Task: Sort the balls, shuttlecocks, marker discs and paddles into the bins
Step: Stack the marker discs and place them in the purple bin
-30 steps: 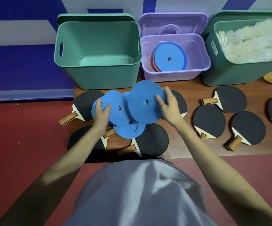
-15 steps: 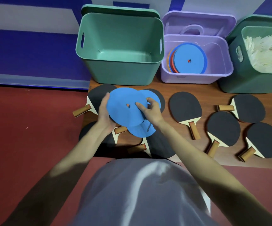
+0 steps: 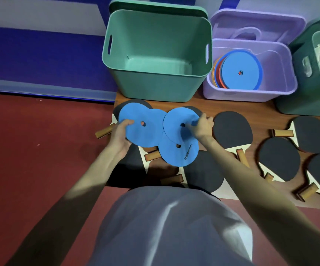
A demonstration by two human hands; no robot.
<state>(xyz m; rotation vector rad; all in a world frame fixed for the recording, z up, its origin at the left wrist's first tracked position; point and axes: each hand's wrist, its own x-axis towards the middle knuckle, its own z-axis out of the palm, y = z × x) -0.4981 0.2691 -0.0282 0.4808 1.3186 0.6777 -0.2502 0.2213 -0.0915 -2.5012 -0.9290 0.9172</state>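
Our left hand [image 3: 121,135] grips one flat blue foam marker disc [image 3: 139,126]; our right hand [image 3: 201,126] pinches another blue disc [image 3: 178,121] above black-rubber wooden-handled paddles [image 3: 232,129].

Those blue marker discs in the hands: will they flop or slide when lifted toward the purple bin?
The blue marker discs look thin and flat, so probably light and somewhat bendy. They overlap loosely between the left hand and right hand, so they may slide apart. The lowest disc seems barely held and could drop.
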